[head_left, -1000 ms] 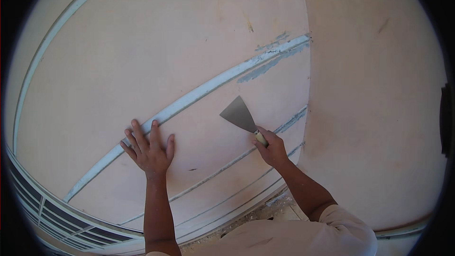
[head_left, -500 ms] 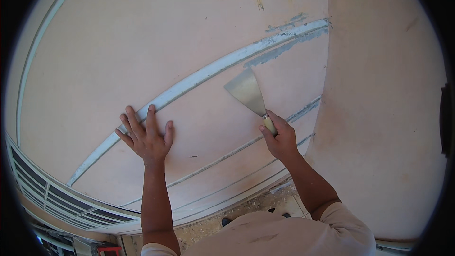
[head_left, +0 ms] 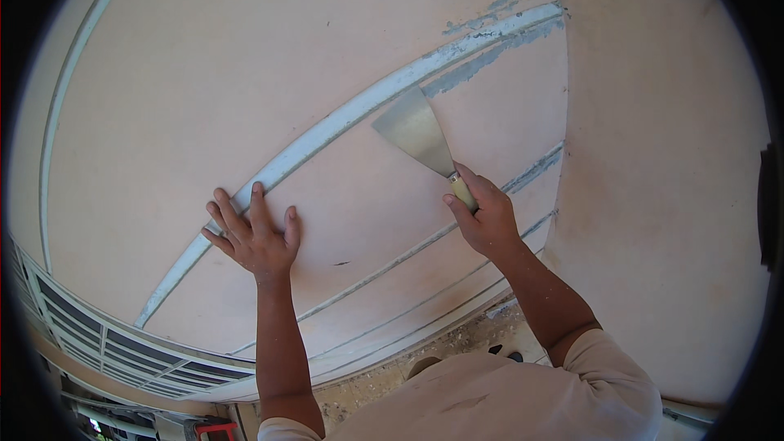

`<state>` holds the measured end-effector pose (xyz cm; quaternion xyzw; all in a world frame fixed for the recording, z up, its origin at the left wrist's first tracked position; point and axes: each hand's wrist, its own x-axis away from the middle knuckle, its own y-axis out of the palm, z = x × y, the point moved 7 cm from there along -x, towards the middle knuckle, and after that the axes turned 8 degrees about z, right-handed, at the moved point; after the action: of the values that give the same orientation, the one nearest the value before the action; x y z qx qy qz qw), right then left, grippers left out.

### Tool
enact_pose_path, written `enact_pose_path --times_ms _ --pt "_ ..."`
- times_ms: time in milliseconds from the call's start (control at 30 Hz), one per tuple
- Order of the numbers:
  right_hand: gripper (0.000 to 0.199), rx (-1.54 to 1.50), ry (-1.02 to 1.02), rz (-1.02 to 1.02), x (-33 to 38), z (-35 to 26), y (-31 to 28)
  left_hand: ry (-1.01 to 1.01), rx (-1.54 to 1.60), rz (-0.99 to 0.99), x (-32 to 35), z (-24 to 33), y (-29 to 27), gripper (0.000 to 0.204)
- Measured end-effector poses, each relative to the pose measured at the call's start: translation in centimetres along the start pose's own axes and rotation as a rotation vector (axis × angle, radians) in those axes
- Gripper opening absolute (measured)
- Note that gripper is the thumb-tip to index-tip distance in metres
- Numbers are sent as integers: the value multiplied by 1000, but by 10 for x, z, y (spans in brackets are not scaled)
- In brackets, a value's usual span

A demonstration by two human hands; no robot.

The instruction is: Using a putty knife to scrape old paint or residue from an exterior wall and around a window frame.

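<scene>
We scrape a pale moulding strip point(head_left: 343, 118) on a pink wall point(head_left: 245, 49).
Our right hand point(head_left: 486, 216) grips the putty knife point(head_left: 418, 131), blade against the strip; our left hand point(head_left: 253, 237) presses flat, fingers spread, for bracing.

Scraper point(head_left: 416, 132) right of flat hand point(head_left: 255, 237)

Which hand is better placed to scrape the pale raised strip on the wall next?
Right. The right hand holds the putty knife, its blade at the raised strip; the left hand lies flat on the wall, empty.
</scene>
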<state>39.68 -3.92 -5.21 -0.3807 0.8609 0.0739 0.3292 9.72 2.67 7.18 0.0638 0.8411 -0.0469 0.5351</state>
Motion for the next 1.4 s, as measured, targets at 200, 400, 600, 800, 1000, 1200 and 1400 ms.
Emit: enact_pose_path --times_ms 200,400,600,800,1000,1200,1400 --pt "48 33 20 -5 2 -9 -13 0 6 18 -4 4 -2 55" --pt "51 159 45 -39 10 -12 -14 -45 -5 24 -3 2 0 54" --pt "50 94 26 -57 11 -21 0 -70 25 22 -2 -4 -2 51" --pt "46 -171 58 42 31 3 11 -53 57 9 1 -3 0 52" --pt "44 -273 25 52 27 -3 -2 -32 41 60 -5 2 -3 52" --pt "39 -305 118 175 77 43 -5 -42 8 55 -3 4 -3 50" --pt "37 -271 172 160 42 40 2 -36 16 61 -2 1 -2 50"
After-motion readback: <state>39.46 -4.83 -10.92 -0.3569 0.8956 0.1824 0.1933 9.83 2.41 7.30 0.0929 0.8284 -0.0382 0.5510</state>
